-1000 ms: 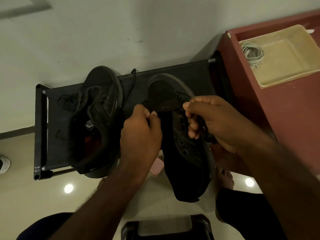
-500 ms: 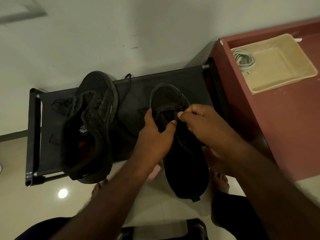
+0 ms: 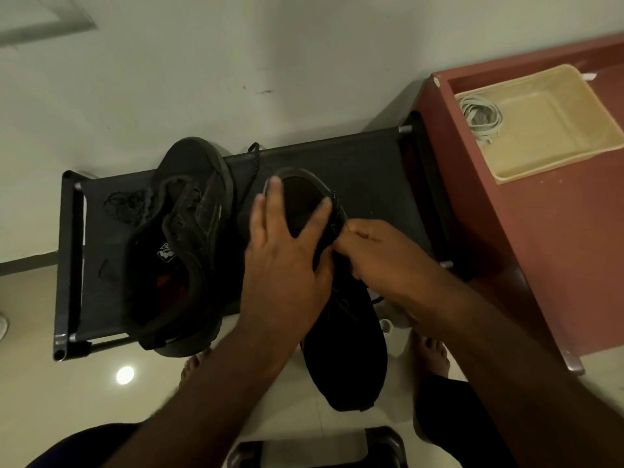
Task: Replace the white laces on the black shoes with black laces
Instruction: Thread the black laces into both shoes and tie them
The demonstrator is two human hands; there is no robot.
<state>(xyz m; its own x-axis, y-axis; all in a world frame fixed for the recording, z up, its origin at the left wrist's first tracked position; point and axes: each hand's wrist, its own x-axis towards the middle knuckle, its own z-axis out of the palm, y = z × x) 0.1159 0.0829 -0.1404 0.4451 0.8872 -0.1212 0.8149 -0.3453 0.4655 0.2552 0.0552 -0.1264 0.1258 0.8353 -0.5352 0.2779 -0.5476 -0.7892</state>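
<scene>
while the left hand (image 3: 283, 261) lies flat, fingers spread straight over the toe end of the black shoe (image 3: 347, 359) at centre frame, the right hand (image 3: 378, 255) is curled just beside it, pinching the black lace (image 3: 336, 211) at the shoe's right edge. that shoe sits partly on the black rack (image 3: 371, 170), heel hanging off toward the bottom. second black shoe (image 3: 189, 231) left of centre, a loose black lace (image 3: 121, 206) bunched beside it. upper right, white laces (image 3: 481, 121) coiled in a beige tray (image 3: 553, 130) on the red-brown counter (image 3: 557, 248).
</scene>
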